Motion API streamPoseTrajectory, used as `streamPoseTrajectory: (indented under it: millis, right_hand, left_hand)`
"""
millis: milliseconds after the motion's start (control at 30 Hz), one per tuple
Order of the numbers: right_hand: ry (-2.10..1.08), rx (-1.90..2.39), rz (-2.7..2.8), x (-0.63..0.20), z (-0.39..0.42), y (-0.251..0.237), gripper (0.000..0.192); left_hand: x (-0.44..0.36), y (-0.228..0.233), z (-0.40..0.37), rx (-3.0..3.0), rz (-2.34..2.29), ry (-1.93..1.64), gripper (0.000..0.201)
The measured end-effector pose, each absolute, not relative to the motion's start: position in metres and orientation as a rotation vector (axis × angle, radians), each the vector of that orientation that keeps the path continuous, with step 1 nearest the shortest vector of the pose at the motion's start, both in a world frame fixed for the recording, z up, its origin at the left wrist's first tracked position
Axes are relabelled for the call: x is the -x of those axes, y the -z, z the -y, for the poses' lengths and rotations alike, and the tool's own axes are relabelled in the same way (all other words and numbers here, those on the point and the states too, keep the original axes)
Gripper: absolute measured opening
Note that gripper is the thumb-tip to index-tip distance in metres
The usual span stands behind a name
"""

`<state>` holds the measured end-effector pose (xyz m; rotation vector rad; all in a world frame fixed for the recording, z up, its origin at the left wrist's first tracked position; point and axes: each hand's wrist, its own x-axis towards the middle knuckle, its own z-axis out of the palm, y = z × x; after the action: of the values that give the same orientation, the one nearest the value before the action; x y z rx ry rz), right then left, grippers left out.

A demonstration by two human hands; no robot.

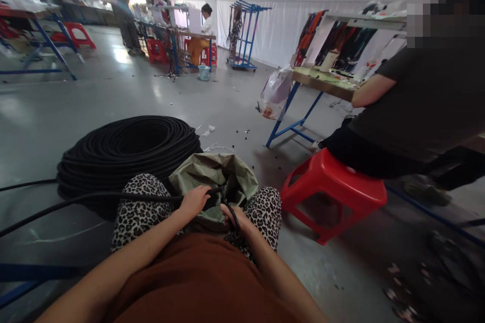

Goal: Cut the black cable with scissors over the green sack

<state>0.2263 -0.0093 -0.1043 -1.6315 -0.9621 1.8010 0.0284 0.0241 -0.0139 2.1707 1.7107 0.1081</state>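
Note:
A thick black cord (94,197) runs in from the left across my lap, and my left hand (195,200) is closed round it close to its end. In my right hand (237,218) is a dark tool with looped handles, which looks like scissors (232,212); its tip is at the cord's end, and whether the blades are apart is too small to tell. Both hands are over the mouth of an olive-green sack (242,174) standing between my knees. Dark contents show inside it but cannot be made out. A large coil of black cord (125,146) lies on the floor beyond my left knee.
To my right a co-worker (428,96) sits on a red plastic stool (341,181) at a workbench (322,81) with a plastic bag (275,93) hanging from it. A blue rack (246,35) and other people are farther back. Small scraps dot the floor.

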Motion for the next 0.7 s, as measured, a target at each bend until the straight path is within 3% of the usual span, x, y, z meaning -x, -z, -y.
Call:
streamPoseTrajectory:
  millis: [700]
  right_hand:
    - [-1.735, 1.732, 1.124, -0.225, 0.006, 0.099, 0.054]
  left_hand:
    - [-0.036, 0.016, -0.02, -2.202, -1.634, 0.036, 0.04]
